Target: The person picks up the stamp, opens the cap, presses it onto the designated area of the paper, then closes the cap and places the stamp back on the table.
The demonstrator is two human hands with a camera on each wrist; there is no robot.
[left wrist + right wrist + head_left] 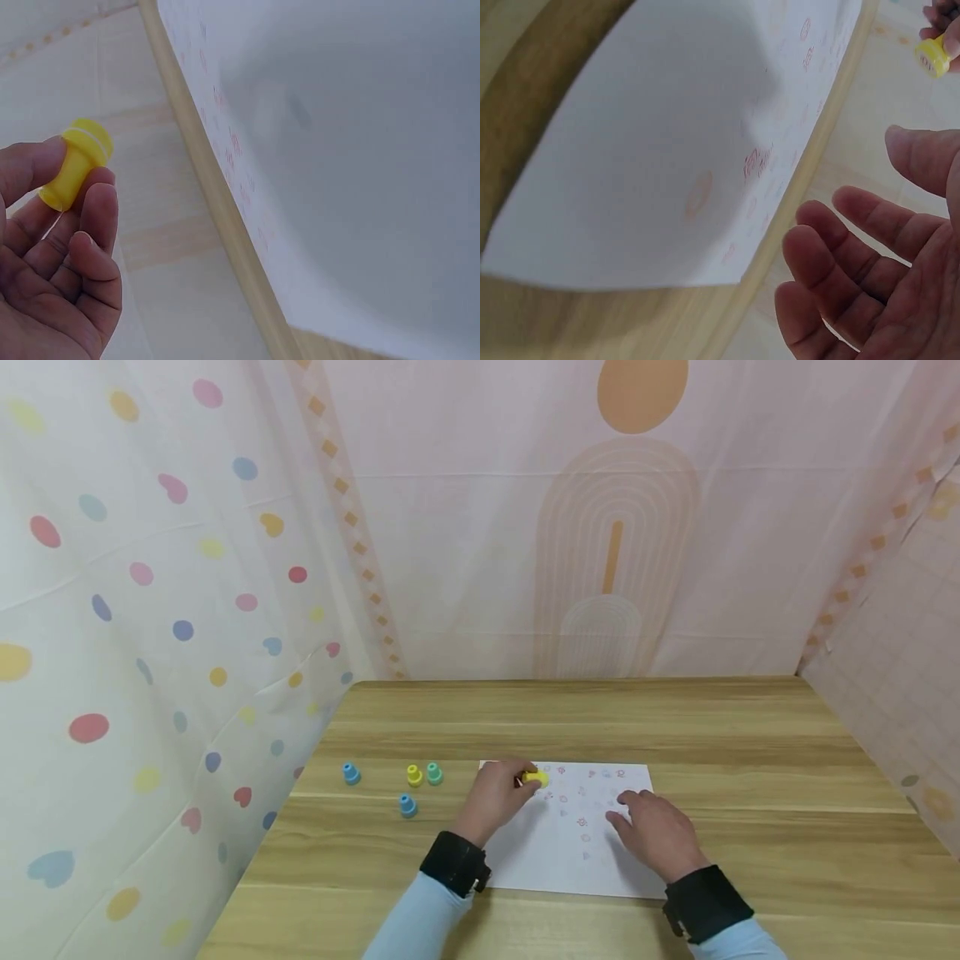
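Head view: my left grip (497,795) pinches the stamp (537,777) above eleven o'clock on the paper (558,864); my right grip (660,832), apart and empty, hovers at three. Likely mid-stamping; next press needs it tipped face-down.

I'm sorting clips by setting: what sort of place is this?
Probably an indoor, curtained-off craft corner: printed curtains hang beside and behind a wooden table, with a marked paper on it.
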